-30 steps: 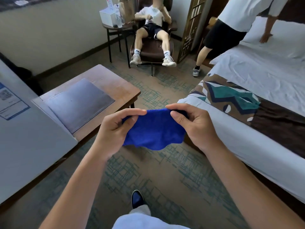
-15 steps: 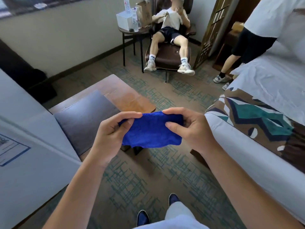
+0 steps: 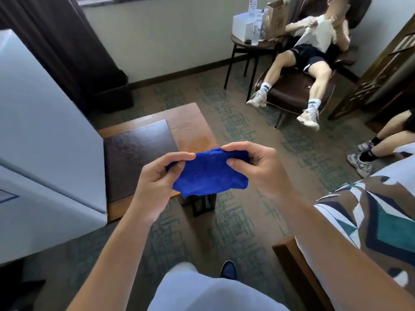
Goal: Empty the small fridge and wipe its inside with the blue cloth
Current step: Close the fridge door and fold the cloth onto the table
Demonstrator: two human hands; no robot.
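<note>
Carpeted room, both hands (image 3: pixel 157 180) (image 3: pixel 260 169) pinching blue cloth (image 3: pixel 208 173)

Open carpet (image 3: pixel 242 221) is running straight ahead between the low tabletop (image 3: pixel 188 129) on the left and the bed (image 3: pixel 370 221) on the right, so that's the lane. The white fridge (image 3: pixel 45 135) is walling off the whole left side (it's sitting right against the tabletop). Further out, a seated person's legs (image 3: pixel 292 86) and someone's feet (image 3: pixel 363 162) are crowding the far right, and a small side table (image 3: pixel 247 43) is standing by the wall.
</note>
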